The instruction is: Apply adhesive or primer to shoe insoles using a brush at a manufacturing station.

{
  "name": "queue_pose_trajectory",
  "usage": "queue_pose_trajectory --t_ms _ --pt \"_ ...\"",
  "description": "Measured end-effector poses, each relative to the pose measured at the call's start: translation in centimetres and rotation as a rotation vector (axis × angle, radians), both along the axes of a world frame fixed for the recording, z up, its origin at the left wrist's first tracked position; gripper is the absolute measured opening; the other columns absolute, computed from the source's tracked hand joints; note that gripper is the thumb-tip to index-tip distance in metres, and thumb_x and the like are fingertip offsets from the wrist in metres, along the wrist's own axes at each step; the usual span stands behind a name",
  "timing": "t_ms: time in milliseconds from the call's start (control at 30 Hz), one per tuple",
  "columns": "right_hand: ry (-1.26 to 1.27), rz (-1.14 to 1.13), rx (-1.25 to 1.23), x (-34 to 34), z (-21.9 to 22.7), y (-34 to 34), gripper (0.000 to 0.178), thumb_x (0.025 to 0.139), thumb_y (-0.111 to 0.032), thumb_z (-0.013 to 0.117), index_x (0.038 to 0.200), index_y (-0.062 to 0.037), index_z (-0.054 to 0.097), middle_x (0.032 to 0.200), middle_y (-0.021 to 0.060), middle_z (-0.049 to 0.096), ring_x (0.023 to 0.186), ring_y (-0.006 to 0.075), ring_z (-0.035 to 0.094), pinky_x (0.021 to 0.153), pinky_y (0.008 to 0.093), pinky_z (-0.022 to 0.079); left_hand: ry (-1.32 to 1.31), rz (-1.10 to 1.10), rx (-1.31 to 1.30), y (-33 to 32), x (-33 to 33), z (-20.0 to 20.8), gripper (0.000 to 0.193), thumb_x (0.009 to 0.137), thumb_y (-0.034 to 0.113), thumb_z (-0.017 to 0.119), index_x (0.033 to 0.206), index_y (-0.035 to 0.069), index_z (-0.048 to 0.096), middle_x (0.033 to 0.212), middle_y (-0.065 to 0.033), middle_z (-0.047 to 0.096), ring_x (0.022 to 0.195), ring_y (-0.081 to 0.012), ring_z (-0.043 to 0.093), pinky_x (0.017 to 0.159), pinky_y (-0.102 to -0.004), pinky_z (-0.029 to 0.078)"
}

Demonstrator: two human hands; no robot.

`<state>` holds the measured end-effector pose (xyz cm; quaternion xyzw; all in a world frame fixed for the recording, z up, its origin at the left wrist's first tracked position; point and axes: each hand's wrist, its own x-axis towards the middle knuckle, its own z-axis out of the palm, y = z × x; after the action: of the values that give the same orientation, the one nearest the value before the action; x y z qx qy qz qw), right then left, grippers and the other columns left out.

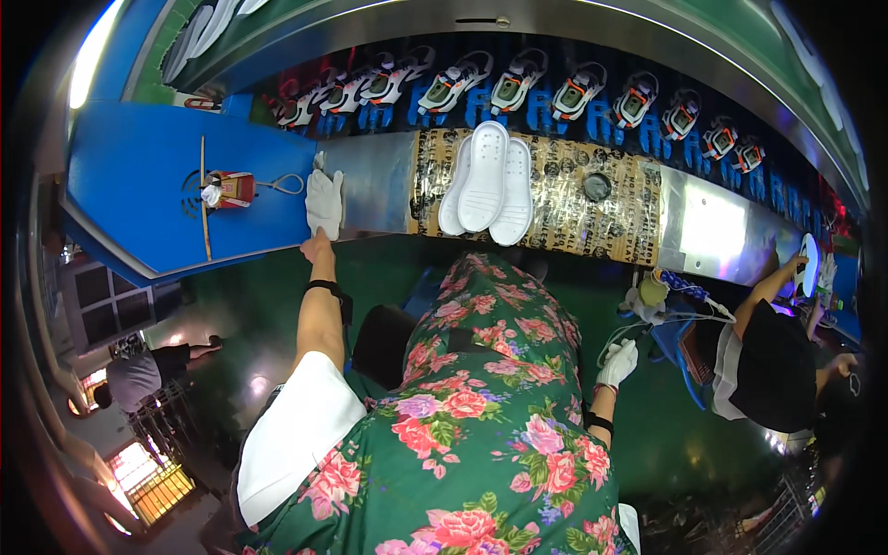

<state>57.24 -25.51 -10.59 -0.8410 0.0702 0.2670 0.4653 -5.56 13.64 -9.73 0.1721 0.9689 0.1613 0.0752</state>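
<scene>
My left hand (324, 201), in a white glove, lies on the metal bench (375, 176) beside the edge of the blue table (129, 176), its fingers stretched away from me and nothing seen in them. Low on my right side, away from the bench, my right hand (618, 363), also gloved, has its fingers curled in. A thin cord or wire loop shows beside it, and whatever it may hold is hidden. Three white shoe soles (485, 176) overlap on the part of the bench covered in brown printed tape (592, 222), between my hands and the back line.
Beyond the bench runs a row of shoe uppers (511, 91) on blue holders. A red container (231, 190) and a thin stick (204, 231) sit on the blue table. At right are a yellowish pot (653, 290), a chair (696, 356) and a co-worker (772, 356) holding a sole.
</scene>
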Motion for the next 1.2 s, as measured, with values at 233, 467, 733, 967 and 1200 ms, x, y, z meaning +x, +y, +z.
queue_pose_trajectory --t_ms 233,467,733,967,1200 --pt "0.048 -0.013 -0.001 -0.2 0.5 -0.4 0.04 0.107 -0.04 0.045 0.104 -0.0038 0.063 0.063 0.0025 0.061 0.046 0.0098 0.047 0.042 0.0256 0.036 -0.721 0.28 0.763 -0.6 -0.4 -2.2 0.04 0.076 0.024 0.089 0.102 0.0 0.07 0.098 -0.0126 0.071 0.078 -0.0249 0.069 0.06 -0.0342 0.057" --pt "0.048 -0.038 0.005 0.1 -0.3 -1.0 0.04 0.106 -0.039 0.045 0.108 -0.0044 0.064 0.063 0.0026 0.062 0.045 0.0104 0.047 0.042 0.0266 0.036 -0.781 0.345 0.802 -0.8 -0.8 -2.6 0.03 0.08 0.018 0.086 0.101 0.004 0.07 0.089 -0.0082 0.069 0.068 -0.0195 0.064 0.052 -0.0311 0.05" --pt "0.154 -0.198 0.039 0.5 0.4 -0.6 0.035 0.099 -0.033 0.05 0.081 -0.0097 0.067 0.058 0.002 0.058 0.043 0.0121 0.047 0.04 0.0279 0.033 -1.235 -0.067 0.634 0.0 -0.9 0.2 0.037 0.101 0.039 0.048 0.122 0.012 0.061 0.099 -0.0066 0.065 0.079 -0.0185 0.058 0.059 -0.0306 0.041" --pt "0.007 -0.144 0.028 0.4 -2.6 -1.3 0.033 0.104 -0.039 0.047 0.099 -0.0092 0.06 0.06 0.0036 0.059 0.04 0.0113 0.046 0.036 0.0284 0.035 -1.572 -0.129 0.838 0.1 5.5 7.7 0.011 0.099 0.011 0.06 0.103 0.001 0.06 0.089 -0.0066 0.063 0.071 -0.0166 0.049 0.06 -0.0301 0.034" --pt "0.05 -0.13 0.041 0.3 -0.7 -0.8 0.033 0.105 -0.038 0.046 0.099 -0.0094 0.061 0.062 0.0028 0.061 0.044 0.0107 0.049 0.041 0.0271 0.037 -1.697 -0.376 0.715 0.4 15.5 12.0 0.018 0.095 -0.003 0.06 0.113 -0.007 0.056 0.102 -0.0118 0.062 0.084 -0.0187 0.053 0.071 -0.0305 0.042"
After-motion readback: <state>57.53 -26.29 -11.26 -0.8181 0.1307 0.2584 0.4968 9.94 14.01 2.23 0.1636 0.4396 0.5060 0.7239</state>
